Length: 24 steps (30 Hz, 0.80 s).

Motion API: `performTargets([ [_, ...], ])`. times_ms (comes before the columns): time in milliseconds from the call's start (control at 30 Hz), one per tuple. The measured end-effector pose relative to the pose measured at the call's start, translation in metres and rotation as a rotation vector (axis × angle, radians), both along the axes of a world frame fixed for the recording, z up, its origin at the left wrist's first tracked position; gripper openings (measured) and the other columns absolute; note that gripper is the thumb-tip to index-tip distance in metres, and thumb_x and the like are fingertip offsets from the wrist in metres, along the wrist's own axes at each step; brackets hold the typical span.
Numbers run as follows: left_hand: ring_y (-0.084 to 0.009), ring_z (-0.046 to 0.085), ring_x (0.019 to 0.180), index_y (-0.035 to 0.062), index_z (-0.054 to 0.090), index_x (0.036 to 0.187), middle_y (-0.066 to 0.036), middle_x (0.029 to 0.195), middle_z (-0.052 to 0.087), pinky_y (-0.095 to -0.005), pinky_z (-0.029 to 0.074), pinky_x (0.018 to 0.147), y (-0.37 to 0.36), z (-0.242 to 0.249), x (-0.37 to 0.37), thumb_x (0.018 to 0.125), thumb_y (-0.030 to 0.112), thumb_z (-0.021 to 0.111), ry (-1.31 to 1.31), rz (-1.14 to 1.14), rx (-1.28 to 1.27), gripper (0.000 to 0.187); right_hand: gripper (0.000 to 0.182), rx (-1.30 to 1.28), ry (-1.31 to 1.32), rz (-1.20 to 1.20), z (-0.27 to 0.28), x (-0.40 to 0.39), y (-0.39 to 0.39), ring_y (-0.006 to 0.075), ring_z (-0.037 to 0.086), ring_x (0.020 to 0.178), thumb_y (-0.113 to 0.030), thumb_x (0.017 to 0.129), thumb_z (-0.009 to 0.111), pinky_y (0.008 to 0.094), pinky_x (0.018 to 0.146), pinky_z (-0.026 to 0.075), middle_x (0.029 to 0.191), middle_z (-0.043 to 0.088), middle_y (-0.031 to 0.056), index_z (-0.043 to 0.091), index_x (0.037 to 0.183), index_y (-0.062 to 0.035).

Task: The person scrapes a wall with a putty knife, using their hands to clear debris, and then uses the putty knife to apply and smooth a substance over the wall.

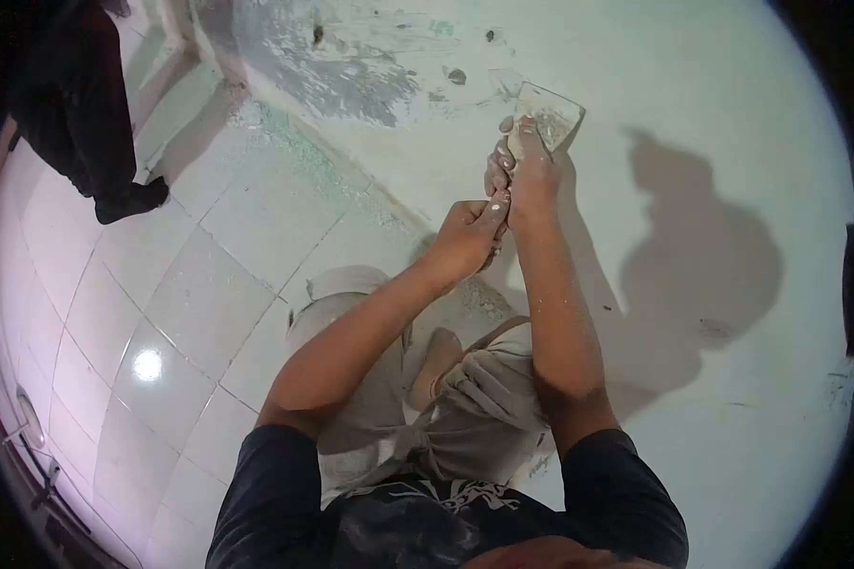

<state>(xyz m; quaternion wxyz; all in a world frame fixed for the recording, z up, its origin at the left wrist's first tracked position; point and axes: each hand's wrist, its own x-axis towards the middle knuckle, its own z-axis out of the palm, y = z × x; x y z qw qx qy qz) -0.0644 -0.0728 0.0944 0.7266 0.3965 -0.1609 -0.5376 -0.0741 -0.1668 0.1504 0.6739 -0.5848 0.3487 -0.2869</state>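
Observation:
My right hand (pixel 533 175) is closed around the handle of a putty knife (pixel 555 114), its thumb lying along the back of the blade. The wide, pale-smeared blade is against the wall (pixel 427 152). Just below, my left hand (pixel 472 232) is closed at the lower end of the handle, touching or almost touching the right hand's fingers. The fingers hide most of the handle. Both hands are dusted with pale powder. Above and left of the blade, the wall has a grey, rough patch (pixel 342 81) and several dark holes.
Crumbs and dust (pixel 285 142) lie on the tiled floor (pixel 190 294) along the wall's foot. Another person's dark-clothed leg (pixel 95 114) stands at upper left. My bent knees are below my hands. Dark tubing and a hoop-shaped object (pixel 30 422) lie at the left edge.

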Motion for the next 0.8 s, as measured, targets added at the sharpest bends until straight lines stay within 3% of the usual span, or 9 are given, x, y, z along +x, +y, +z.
performTargets([
  [167, -0.006, 0.031, 0.045, 0.0104, 0.045, 0.069, 0.002, 0.057, 0.041, -0.0246, 0.025, 0.04, -0.006, -0.01, -0.002, 0.098, 0.04, 0.04, -0.168, 0.033, 0.058, 0.042, 0.024, 0.042, -0.045, 0.043, 0.004, 0.008, -0.008, 0.011, 0.035, 0.036, -0.029, 0.095, 0.044, 0.0265, 0.033, 0.029, 0.055, 0.04, -0.0001, 0.05, 0.089, -0.0066],
  [300, -0.0065, 0.031, 0.045, 0.0116, 0.043, 0.069, 0.004, 0.057, 0.039, -0.024, 0.027, 0.042, 0.004, 0.004, 0.003, 0.099, 0.039, 0.041, -0.02, 0.023, 0.004, 0.04, 0.026, -0.019, -0.053, 0.03, 0.005, 0.006, 0.002, 0.0111, 0.036, 0.035, -0.031, 0.094, 0.046, 0.0273, 0.032, 0.029, 0.055, 0.038, -0.0003, 0.05, 0.086, -0.0064],
  [400, -0.007, 0.03, 0.045, 0.0118, 0.042, 0.069, 0.004, 0.057, 0.038, -0.0244, 0.027, 0.042, 0.001, 0.002, -0.004, 0.099, 0.038, 0.04, -0.117, 0.05, 0.053, 0.04, 0.027, -0.019, -0.054, 0.041, 0.005, 0.003, 0.0, 0.0109, 0.035, 0.035, -0.033, 0.093, 0.047, 0.0269, 0.033, 0.03, 0.054, 0.037, -0.0007, 0.049, 0.086, -0.0065],
  [533, -0.0074, 0.031, 0.046, 0.0121, 0.042, 0.068, 0.004, 0.058, 0.039, -0.0247, 0.026, 0.042, 0.001, -0.002, 0.011, 0.099, 0.038, 0.04, -0.056, -0.017, 0.002, 0.04, 0.028, -0.022, -0.039, 0.026, 0.002, 0.01, 0.0, 0.0105, 0.033, 0.035, -0.034, 0.093, 0.047, 0.0265, 0.032, 0.029, 0.054, 0.037, -0.0006, 0.05, 0.085, -0.0071],
  [800, -0.0077, 0.031, 0.044, 0.012, 0.044, 0.068, 0.003, 0.055, 0.038, -0.0256, 0.024, 0.041, -0.009, -0.003, 0.012, 0.098, 0.037, 0.041, -0.017, 0.096, 0.002, 0.039, 0.025, -0.09, 0.021, 0.045, 0.008, 0.027, -0.004, 0.0094, 0.034, 0.037, -0.03, 0.094, 0.049, 0.0254, 0.032, 0.027, 0.054, 0.039, -0.0002, 0.05, 0.084, -0.0062],
])
